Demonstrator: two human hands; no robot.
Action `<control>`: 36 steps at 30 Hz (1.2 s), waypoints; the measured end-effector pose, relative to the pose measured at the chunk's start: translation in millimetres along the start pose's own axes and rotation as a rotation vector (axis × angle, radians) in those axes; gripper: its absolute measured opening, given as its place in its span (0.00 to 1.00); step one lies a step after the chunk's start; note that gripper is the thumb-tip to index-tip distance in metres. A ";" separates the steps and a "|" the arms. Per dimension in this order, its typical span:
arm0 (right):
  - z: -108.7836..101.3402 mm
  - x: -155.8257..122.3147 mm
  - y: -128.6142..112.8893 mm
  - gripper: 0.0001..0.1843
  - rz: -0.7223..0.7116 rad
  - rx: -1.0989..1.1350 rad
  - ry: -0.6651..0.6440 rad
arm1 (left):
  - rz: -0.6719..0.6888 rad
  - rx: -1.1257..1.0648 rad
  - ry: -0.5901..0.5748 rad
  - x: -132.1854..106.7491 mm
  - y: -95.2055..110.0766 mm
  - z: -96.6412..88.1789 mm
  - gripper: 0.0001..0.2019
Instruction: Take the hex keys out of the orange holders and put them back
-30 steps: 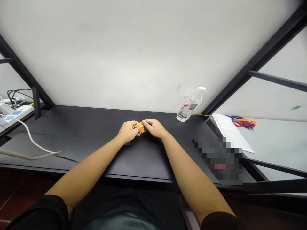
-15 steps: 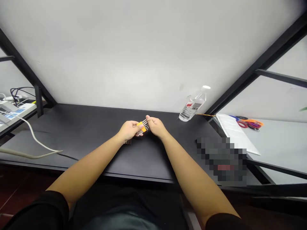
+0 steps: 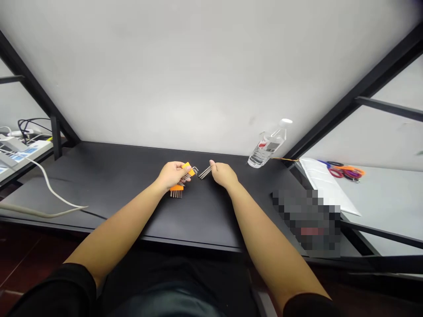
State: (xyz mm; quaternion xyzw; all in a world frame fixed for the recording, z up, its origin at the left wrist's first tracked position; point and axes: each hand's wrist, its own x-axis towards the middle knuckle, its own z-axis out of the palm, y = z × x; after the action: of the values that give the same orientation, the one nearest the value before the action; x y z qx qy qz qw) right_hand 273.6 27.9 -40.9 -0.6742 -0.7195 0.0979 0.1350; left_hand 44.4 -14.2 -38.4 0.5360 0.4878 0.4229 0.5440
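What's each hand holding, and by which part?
The left hand holds an orange Allen key holder by its orange body, in the fingertips. The right hand appears to pinch loose Allen keys at their ends nearest it.

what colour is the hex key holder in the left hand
Orange hex key holder, clearest in the head view.

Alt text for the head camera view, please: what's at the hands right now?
The left hand holds hex keys in an orange holder; the right hand has loose hex keys at its fingertips. Another orange set lies on the black desk.
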 end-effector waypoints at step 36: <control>-5.2 -29.6 -37.3 0.21 -0.350 0.403 0.049 | 0.068 -0.083 -0.016 -2.7 1.9 8.4 0.20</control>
State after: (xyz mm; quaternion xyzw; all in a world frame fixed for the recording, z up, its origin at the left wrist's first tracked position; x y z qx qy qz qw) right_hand 241.7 -4.5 -25.8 -0.5013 -0.7876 0.1979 0.2987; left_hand 52.3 -18.2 -36.8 0.5326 0.4470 0.4568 0.5548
